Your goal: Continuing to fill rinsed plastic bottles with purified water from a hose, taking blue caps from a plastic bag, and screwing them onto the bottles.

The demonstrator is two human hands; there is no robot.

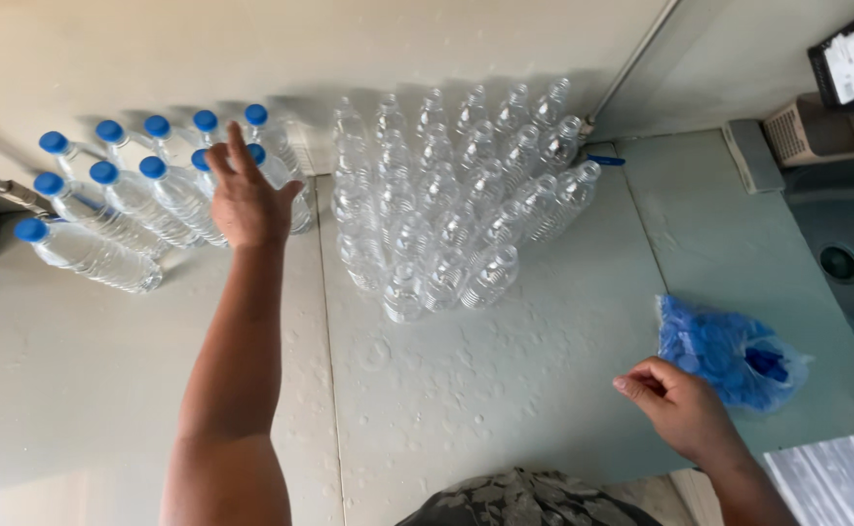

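The left hand point(246, 200), fingers spread and gripping nothing, touches the capped bottles point(139, 190), and a careless nudge could topple them into the uncapped bottles point(451, 200), while the right hand point(680, 404) curls loosely, empty, beside the bag of caps point(729, 356).

Capped bottles point(134, 195) left (of uncapped bottles point(456, 195))
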